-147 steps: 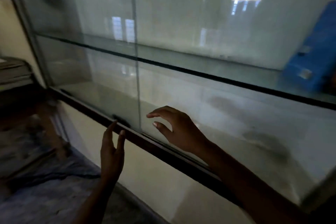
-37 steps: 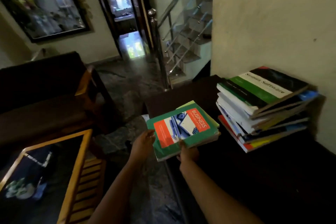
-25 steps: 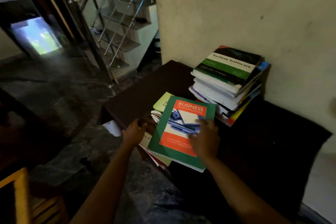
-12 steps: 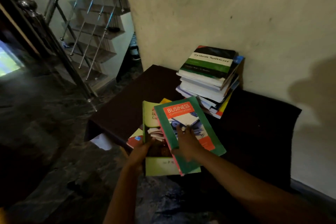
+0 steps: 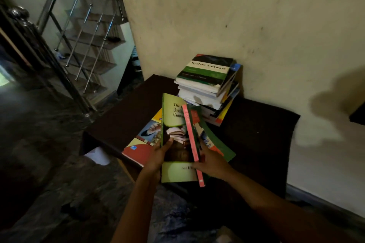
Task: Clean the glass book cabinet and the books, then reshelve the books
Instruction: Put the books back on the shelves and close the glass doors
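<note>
Gripping lime-green paperback (image 5: 175, 116) by its left edge in left hand (image 5: 161, 156), pink-spined green paperback (image 5: 214, 142) in right hand (image 5: 212, 162), both tilted above near edge of tabletop (image 5: 256, 136). Light, floppy, probably slick-covered; better supported near the spine.

A lime-green book (image 5: 173, 116) with white lettering and a dark brown photo panel, centre frame; a dark green book (image 5: 215, 142) with a salmon-pink spine; a third book (image 5: 142, 144) in yellow, red and blue; a banded book (image 5: 207, 71) in black, white and green; a dark brown table (image 5: 256, 134); a cream wall (image 5: 217, 16).
</note>
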